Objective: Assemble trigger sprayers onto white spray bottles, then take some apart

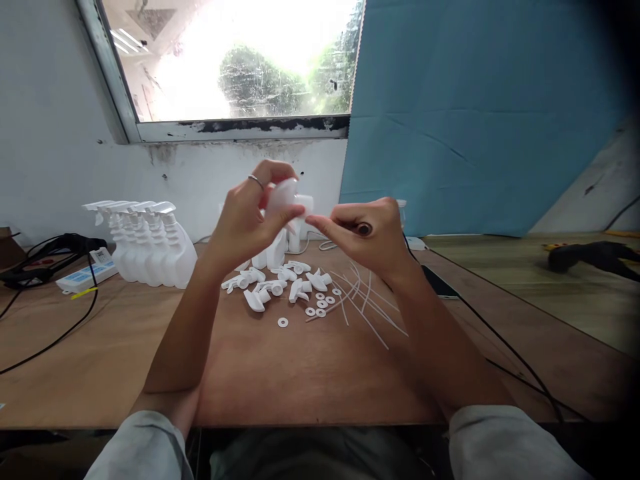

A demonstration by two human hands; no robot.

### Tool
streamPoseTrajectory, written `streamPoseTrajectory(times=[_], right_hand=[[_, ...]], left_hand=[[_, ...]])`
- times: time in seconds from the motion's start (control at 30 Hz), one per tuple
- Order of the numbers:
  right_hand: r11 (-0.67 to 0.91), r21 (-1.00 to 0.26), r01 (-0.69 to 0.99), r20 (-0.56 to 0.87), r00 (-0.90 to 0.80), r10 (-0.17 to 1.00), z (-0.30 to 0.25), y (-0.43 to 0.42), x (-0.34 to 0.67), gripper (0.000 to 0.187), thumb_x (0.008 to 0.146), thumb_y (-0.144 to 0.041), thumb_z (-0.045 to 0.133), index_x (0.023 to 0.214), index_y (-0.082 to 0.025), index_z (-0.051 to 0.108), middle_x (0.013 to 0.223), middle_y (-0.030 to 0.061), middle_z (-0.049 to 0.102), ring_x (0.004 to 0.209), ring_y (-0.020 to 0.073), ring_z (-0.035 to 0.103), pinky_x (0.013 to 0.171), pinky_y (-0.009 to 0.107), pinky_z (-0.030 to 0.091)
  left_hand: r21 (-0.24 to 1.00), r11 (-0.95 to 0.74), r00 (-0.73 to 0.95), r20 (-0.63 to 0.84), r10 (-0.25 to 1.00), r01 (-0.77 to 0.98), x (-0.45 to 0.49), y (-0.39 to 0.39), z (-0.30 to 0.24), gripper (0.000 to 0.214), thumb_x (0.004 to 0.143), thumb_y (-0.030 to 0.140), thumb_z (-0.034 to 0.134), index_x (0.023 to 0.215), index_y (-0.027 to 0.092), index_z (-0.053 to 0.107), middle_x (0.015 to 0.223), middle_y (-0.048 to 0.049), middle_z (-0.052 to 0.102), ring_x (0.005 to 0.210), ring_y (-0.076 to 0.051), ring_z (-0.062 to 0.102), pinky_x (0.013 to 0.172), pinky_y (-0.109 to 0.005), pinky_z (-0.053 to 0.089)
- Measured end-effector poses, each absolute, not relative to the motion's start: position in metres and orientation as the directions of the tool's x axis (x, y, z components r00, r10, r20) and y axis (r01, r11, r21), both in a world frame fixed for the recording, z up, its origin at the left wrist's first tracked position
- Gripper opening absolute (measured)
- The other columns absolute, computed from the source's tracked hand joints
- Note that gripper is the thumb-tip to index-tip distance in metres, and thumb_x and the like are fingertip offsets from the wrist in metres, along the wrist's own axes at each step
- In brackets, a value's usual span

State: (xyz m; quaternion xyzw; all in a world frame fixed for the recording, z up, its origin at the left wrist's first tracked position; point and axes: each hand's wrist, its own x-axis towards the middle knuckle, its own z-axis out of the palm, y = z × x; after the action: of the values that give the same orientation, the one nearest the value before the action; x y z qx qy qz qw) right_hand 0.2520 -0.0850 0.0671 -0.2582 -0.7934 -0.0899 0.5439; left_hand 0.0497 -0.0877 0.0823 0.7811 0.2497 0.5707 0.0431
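Observation:
Raised above the table, my left hand grips a white trigger spray head between thumb and fingers. My right hand is closed, its thumb tip against or very near the spray head's collar. A dark, round-ended object pokes out of the right fist; its kind cannot be made out. Whether a small part sits at the right thumb tip is hidden. Below the hands lie several loose trigger spray heads, several white ring washers and thin white dip tubes.
White spray bottles with heads fitted stand in a row at left, beside a power strip and black cables. More white bottles stand behind the loose heads. A phone lies at right, near a black-handled tool.

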Motion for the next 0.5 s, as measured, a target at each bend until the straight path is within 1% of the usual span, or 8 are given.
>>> streamPoseTrajectory(times=[0.07,0.13,0.23,0.3,0.37,0.43,0.47,0.5], right_hand=[[0.805,-0.197,0.559,0.902,-0.217,0.372,0.071,-0.081,0.259,0.059,0.085,-0.050,0.066,0.048,-0.017,0.034,0.048,-0.0043,0.023,0.050,0.0075,0.020,0.051,0.028,0.020],[0.757,-0.315,0.572,0.848,-0.189,0.495,0.076,-0.074,0.269,0.057,0.087,-0.053,0.062,0.050,-0.018,0.036,0.049,-0.0034,0.030,0.049,0.0077,0.026,0.050,0.027,0.022],[0.629,-0.500,0.595,0.682,-0.178,0.710,0.081,-0.058,0.285,0.051,0.093,-0.050,0.054,0.055,-0.018,0.043,0.051,-0.0022,0.042,0.047,0.0072,0.033,0.049,0.025,0.026],[0.517,-0.569,0.639,0.555,-0.165,0.815,0.080,-0.043,0.296,0.046,0.094,-0.047,0.053,0.059,-0.017,0.047,0.053,-0.0016,0.048,0.046,0.0065,0.035,0.049,0.024,0.030],[0.375,-0.604,0.703,0.412,-0.127,0.902,0.075,-0.026,0.307,0.043,0.094,-0.045,0.053,0.062,-0.016,0.050,0.056,0.0006,0.054,0.047,0.0070,0.040,0.050,0.023,0.033],[0.184,-0.600,0.779,0.204,-0.074,0.976,0.070,-0.012,0.316,0.040,0.093,-0.045,0.055,0.067,-0.014,0.055,0.062,0.0049,0.061,0.048,0.0089,0.046,0.049,0.024,0.035],[0.137,-0.567,0.812,0.150,-0.061,0.987,0.068,-0.007,0.320,0.039,0.092,-0.046,0.056,0.070,-0.013,0.057,0.064,0.0070,0.063,0.049,0.0102,0.048,0.049,0.025,0.036],[0.130,-0.528,0.839,0.154,-0.056,0.987,0.067,-0.005,0.322,0.039,0.092,-0.047,0.057,0.074,-0.013,0.059,0.067,0.0087,0.064,0.049,0.0114,0.050,0.049,0.026,0.036]], left_hand=[[0.331,-0.868,0.121,0.909,0.398,0.371,0.042,-0.083,0.085,0.039,0.076,0.045,0.076,0.104,0.023,0.059,0.100,-0.0037,0.066,0.084,-0.016,0.063,0.066,-0.027,0.054],[0.347,-0.882,0.045,0.924,0.380,0.321,0.033,-0.079,0.089,0.038,0.077,0.047,0.076,0.103,0.025,0.058,0.101,-0.0030,0.064,0.083,-0.015,0.061,0.067,-0.028,0.054],[0.336,-0.930,0.012,0.940,0.342,0.150,0.023,-0.072,0.093,0.032,0.078,0.044,0.077,0.099,0.029,0.059,0.096,-0.0001,0.062,0.080,-0.014,0.058,0.066,-0.030,0.054],[0.351,-0.936,0.001,0.936,0.351,0.011,0.021,-0.069,0.095,0.029,0.078,0.041,0.077,0.098,0.030,0.059,0.092,0.0009,0.060,0.077,-0.013,0.056,0.062,-0.031,0.053],[0.432,-0.894,-0.016,0.899,0.437,-0.115,0.024,-0.067,0.095,0.027,0.077,0.037,0.077,0.096,0.028,0.060,0.092,0.0001,0.059,0.073,-0.013,0.054,0.058,-0.030,0.051],[0.548,-0.813,-0.025,0.826,0.563,-0.199,0.032,-0.066,0.093,0.022,0.077,0.034,0.074,0.091,0.025,0.060,0.091,-0.0013,0.058,0.068,-0.012,0.054,0.054,-0.028,0.049],[0.603,-0.764,-0.017,0.783,0.622,-0.229,0.036,-0.065,0.091,0.020,0.078,0.034,0.072,0.088,0.023,0.059,0.089,-0.0017,0.057,0.064,-0.011,0.053,0.052,-0.027,0.047],[0.655,-0.712,-0.002,0.736,0.678,-0.253,0.041,-0.064,0.089,0.020,0.078,0.035,0.071,0.085,0.022,0.058,0.087,-0.0019,0.057,0.060,-0.010,0.052,0.050,-0.026,0.046]])
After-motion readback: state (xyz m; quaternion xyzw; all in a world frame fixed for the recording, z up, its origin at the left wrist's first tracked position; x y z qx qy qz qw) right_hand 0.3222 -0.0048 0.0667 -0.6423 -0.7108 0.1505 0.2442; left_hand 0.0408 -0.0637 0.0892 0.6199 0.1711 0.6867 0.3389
